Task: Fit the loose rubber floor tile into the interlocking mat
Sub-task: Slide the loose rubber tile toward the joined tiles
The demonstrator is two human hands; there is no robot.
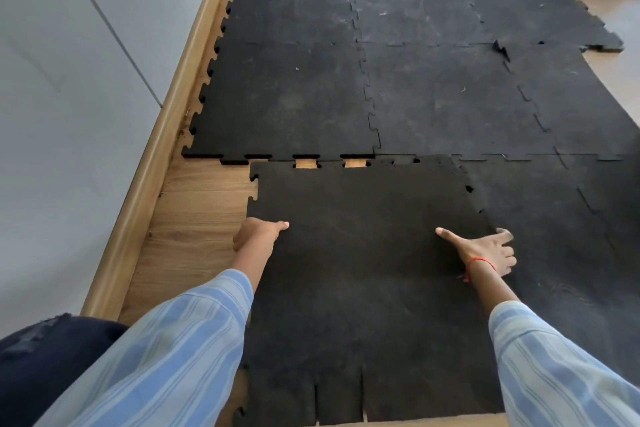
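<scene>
**Loose tile lies short of the mat's edge**

The loose tile (363, 288) lies on the wooden floor (201, 218). Its far edge sits just beside the mat (287, 97), with wood showing through two gaps, and its right side overlaps the neighbouring tile. The left hand (256, 234) grips the tile's left edge, thumb on top and fingers curled under. The right hand (485, 250) rests spread at the right edge, its thumb on the tile. Both arms reach forward in striped sleeves (180, 340).

sleeves (180, 340): blue, pale stripes | wrist thread (479, 262): red (right wrist)
</scene>
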